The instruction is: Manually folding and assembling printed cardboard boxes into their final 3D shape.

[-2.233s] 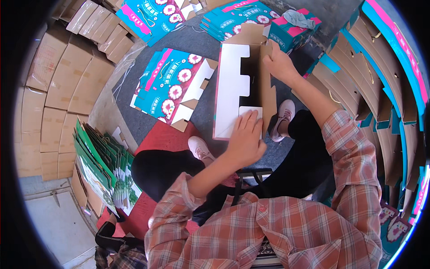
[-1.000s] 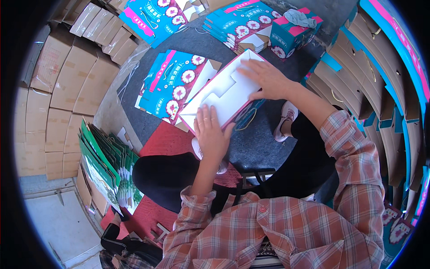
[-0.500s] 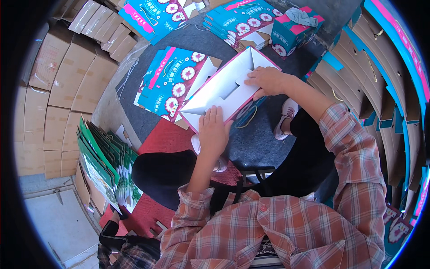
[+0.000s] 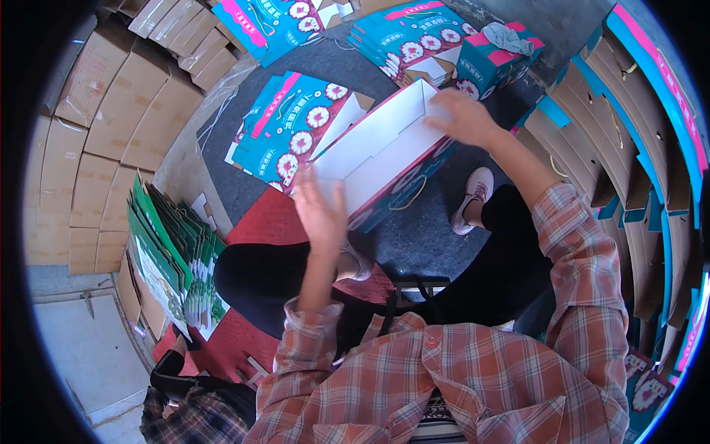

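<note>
In front of me a gift carton (image 4: 384, 159) is tilted with its open side up. Its inside is white, its outside teal with a maroon edge and a cord handle. At its left end my left hand (image 4: 319, 214) is open, thumb apart from the fingers, beside or touching the end wall. Over the far right end is my right hand (image 4: 464, 118), slightly blurred, with fingers stretched over the rim. Flat teal cartons (image 4: 285, 129) with flower-like prints lie in a stack just beyond the carton.
Another flat stack (image 4: 414, 37) lies farther back, beside a folded teal box (image 4: 495, 63) with a grey cloth on top. Brown cartons (image 4: 100, 111) are piled at left, near green folded cartons (image 4: 166, 251). Open cartons (image 4: 621, 126) line the right. Another person's sleeve (image 4: 196, 414) shows at lower left.
The flaps that both hands pressed across the carton's opening now lie down inside, so its depth shows. My left hand has lifted and moved left; my right hand has shifted up at the far end.
</note>
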`<state>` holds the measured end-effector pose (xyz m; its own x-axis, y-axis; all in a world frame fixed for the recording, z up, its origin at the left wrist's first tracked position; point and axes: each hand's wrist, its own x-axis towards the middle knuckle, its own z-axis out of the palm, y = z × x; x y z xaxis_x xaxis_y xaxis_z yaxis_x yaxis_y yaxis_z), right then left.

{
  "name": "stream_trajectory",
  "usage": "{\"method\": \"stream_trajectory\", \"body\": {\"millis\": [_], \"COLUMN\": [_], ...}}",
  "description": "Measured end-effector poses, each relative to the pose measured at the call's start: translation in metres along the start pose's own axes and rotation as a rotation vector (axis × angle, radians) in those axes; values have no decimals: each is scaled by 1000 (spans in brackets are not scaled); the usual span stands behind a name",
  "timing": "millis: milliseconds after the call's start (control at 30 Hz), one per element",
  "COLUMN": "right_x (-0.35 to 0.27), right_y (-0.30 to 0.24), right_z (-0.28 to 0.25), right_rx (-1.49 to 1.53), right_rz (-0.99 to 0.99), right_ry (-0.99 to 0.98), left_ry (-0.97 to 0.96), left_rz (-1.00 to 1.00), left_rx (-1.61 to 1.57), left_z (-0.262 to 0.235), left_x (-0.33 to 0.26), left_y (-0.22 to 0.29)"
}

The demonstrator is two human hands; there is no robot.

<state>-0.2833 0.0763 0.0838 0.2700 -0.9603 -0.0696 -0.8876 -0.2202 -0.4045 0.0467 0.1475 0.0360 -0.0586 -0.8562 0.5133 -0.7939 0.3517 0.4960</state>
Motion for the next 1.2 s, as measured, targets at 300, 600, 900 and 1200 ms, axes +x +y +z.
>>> {"method": "stream_trajectory", "body": {"millis": [300,600,900,1200], "right_x": [12,-21,-27,-50], "right_y": [78,69,51,55], "right_z": [14,12,-29,-10], "right_rx": [591,879,1090,1172], "right_rz": [440,774,556,462], "right_ry": [114,-375,-79,-214], "left_ry": [-262,-725,-271,-153], "left_rz": [-1190,-1543,-729,-787], "left_rx": [-1179,-1387,-1319,-1335], "left_z": [26,41,-5,19], "left_x": [3,-42,-2,-40], "left_y": [-64,-81,-39,-56]}}
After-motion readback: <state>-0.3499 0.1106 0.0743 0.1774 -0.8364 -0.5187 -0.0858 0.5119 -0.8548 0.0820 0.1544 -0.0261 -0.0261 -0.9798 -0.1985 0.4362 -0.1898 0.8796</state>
